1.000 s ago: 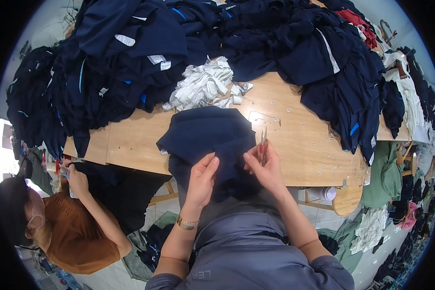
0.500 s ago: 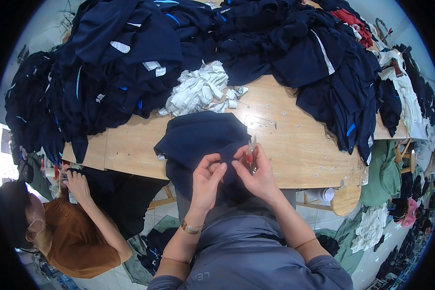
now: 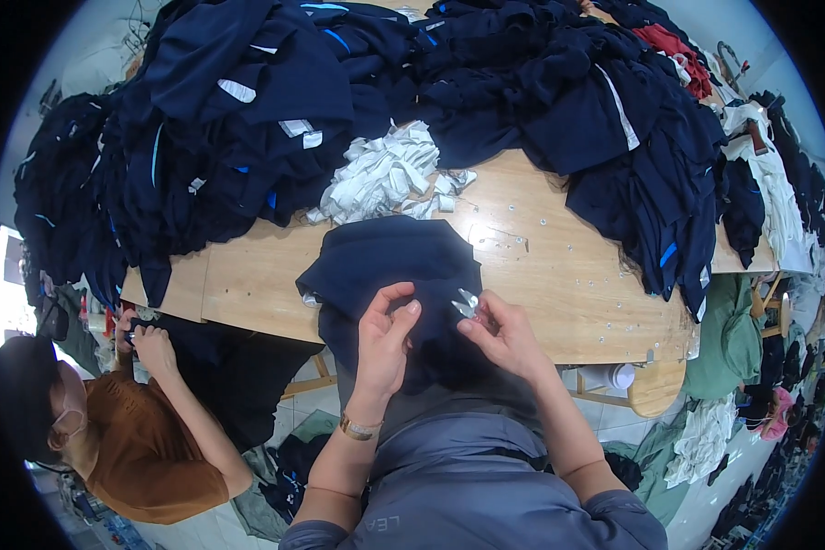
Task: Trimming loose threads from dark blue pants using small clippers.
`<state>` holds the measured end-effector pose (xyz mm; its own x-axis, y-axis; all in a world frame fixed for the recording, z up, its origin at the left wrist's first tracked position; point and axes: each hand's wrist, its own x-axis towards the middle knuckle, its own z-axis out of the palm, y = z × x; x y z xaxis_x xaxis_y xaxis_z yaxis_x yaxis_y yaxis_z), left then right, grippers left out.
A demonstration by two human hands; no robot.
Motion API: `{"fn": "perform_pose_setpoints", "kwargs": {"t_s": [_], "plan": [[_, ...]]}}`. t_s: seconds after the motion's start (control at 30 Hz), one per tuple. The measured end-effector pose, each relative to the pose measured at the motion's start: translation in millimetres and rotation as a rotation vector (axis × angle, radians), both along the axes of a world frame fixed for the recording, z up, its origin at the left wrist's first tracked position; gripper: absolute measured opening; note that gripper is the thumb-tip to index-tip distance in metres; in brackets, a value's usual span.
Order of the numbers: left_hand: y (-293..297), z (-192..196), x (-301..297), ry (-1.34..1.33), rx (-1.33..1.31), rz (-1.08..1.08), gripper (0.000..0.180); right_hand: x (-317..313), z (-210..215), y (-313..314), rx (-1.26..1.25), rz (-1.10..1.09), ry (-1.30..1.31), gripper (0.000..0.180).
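Note:
A dark navy garment (image 3: 390, 266) lies over the near edge of the wooden table (image 3: 541, 275) and hangs down toward my lap. My left hand (image 3: 382, 344) pinches a fold of its fabric between thumb and fingers. My right hand (image 3: 502, 337) is close beside it, holding a small metal thread snip (image 3: 467, 301) with its tips pointing toward the left hand.
Large heaps of navy garments (image 3: 247, 119) cover the far table, with a pile of white cloth strips (image 3: 385, 174) in the middle. A person in an orange-brown top (image 3: 137, 449) works at the lower left, their hands (image 3: 147, 344) on dark fabric. More clothes lie on the floor at right (image 3: 733, 385).
My hands have drawn closer to me and nearer together on the garment. The snip has turned from upright beside the cloth to pointing at the pinched fold.

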<state>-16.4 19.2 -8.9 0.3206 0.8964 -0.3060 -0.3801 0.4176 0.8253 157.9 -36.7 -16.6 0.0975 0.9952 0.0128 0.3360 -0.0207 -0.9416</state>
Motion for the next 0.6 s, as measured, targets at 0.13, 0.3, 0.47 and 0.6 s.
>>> {"fn": "perform_pose_setpoints", "kwargs": {"t_s": [0.13, 0.3, 0.47, 0.6], "plan": [[1.6, 5.0, -0.1, -0.045, -0.048, -0.004, 0.027, -1.6, 1.9, 1.4, 0.019, 0.096, -0.255, 0.036], [2.2, 5.8, 1.4, -0.058, -0.077, 0.0, 0.029, -4.0, -0.8, 3.6, 0.091, 0.114, -0.393, 0.037], [0.7, 3.0, -1.4, -0.004, -0.022, -0.015, 0.031, -6.0, 4.1, 4.5, 0.143, 0.112, -0.463, 0.038], [-0.4, 6.0, -0.1, 0.043, 0.004, -0.033, 0.031, -5.1, 3.9, 4.3, 0.156, 0.106, -0.52, 0.039]]}}
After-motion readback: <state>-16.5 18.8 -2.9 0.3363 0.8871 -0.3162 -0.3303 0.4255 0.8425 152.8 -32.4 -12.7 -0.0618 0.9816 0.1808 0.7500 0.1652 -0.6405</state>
